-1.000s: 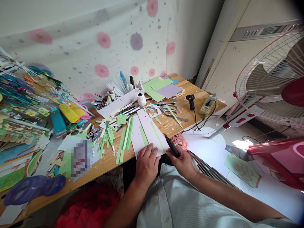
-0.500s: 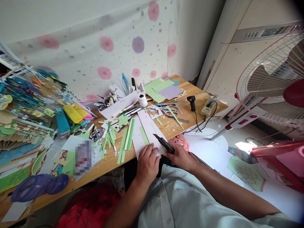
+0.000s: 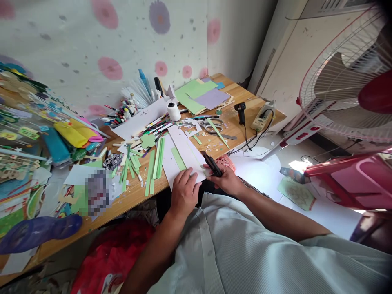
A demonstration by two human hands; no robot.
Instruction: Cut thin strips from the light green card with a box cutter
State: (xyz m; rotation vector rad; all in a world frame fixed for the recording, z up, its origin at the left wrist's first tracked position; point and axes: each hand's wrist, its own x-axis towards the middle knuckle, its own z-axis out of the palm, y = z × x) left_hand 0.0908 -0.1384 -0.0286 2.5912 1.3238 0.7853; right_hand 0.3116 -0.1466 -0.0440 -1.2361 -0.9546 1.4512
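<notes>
- Pressing flat on the white paper sheet (image 3: 183,157) near the lower middle of the frame, the left hand (image 3: 183,192) has its fingers spread apart on the sheet's near edge, pinning it to the light wooden counter (image 3: 134,196).
- The right hand (image 3: 228,181) has its fingers clamped round a black-handled cutter (image 3: 211,164), whose tip rests at the sheet's right edge.
- A pale green paper strip (image 3: 178,158) lies on the sheet, just above the left hand.
- More green strips (image 3: 154,167) lie left of the sheet; silver scissors (image 3: 212,127) and a black glue gun (image 3: 241,111) lie further up the counter.
- The step in hand looks like trimming the sheet; the next move calls for a steady hold while the blade runs along the edge, clear of the fingertips.
</notes>
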